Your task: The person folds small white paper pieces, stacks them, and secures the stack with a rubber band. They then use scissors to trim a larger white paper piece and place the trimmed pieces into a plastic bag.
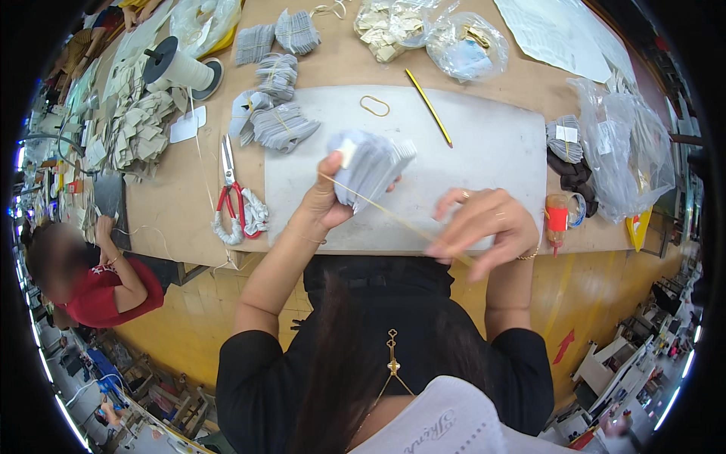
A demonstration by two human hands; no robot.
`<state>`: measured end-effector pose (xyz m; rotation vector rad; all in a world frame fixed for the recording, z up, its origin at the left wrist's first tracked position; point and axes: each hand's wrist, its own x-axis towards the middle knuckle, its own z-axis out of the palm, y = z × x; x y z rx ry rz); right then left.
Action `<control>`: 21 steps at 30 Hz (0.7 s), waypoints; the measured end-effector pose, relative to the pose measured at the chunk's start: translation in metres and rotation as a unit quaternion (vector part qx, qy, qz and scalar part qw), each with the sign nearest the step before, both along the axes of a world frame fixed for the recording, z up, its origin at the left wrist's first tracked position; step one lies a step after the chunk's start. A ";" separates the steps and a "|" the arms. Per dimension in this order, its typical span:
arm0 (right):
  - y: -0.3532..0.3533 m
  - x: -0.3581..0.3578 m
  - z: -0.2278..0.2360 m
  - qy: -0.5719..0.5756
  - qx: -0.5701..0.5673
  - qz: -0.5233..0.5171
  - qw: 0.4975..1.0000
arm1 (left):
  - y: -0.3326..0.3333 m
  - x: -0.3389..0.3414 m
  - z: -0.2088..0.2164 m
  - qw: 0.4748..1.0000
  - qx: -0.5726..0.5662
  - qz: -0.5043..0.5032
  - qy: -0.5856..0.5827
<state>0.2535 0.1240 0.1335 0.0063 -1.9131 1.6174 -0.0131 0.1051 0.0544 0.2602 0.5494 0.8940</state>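
My left hand (pixel 327 198) grips a thick stack of light grey fabric pieces (pixel 370 168), lifted over the pale board (pixel 484 170). A small whitish tag sits on the stack near my thumb. From the stack a thin yellowish rubber band (pixel 387 212) runs stretched to my right hand (pixel 495 227), whose fingers are closed on its far end and slightly smeared by motion. A loose rubber band (pixel 374 106) and a yellow-and-black pencil (pixel 429 108) lie on the board beyond my hands.
Left of the board are banded grey bundles (pixel 283 127), red-handled scissors (pixel 228 189), a thread spool (pixel 185 69) and a pile of beige pieces (pixel 140 125). On the right lie a red-banded bottle (pixel 556 219) and clear plastic bags (pixel 628 144). A person in red (pixel 113 291) sits at left.
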 end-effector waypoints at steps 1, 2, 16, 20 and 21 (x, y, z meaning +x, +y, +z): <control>-0.003 0.008 -0.012 0.074 -0.043 -0.007 0.996 | 0.000 -0.002 -0.001 0.999 0.016 0.030 -0.037; -0.007 0.013 -0.024 0.162 -0.089 -0.014 0.983 | 0.001 -0.003 -0.002 0.995 0.031 0.062 -0.079; -0.014 -0.053 -0.064 0.097 -0.225 -0.317 0.916 | -0.003 0.004 0.016 0.996 0.073 -0.052 -0.029; 0.009 -0.052 -0.030 -0.153 0.032 -0.264 0.952 | -0.002 -0.002 0.023 0.975 0.136 -0.128 0.124; 0.009 -0.057 -0.023 -0.133 0.057 -0.298 0.943 | -0.002 -0.002 0.022 0.968 0.146 -0.136 0.153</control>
